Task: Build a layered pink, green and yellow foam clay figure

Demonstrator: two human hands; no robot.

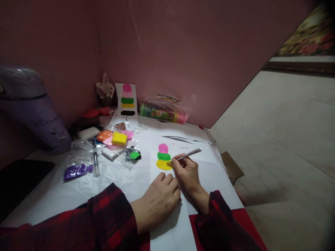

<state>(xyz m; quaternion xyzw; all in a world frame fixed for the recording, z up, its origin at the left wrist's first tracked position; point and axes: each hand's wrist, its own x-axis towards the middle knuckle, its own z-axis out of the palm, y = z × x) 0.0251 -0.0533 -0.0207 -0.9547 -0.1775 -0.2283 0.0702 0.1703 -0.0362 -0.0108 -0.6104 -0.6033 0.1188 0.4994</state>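
I have the right hand pinched on a slim striped tool, its tip on ridged yellow clay, below grooved green clay and round, rough pink clay on smooth white paper. The left hand rests there, knuckles up; I can't tell whether it grips anything.

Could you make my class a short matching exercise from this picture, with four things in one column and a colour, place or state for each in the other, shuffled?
1. Right hand
2. Bottle
3. Left hand
4. Card

A. Resting on the paper
B. Upright near the wall, with a black shape below a yellow one
C. Holding a thin tool at the yellow layer
D. Light purple, at the picture's left edge

Right pairs: 1-C, 2-D, 3-A, 4-B
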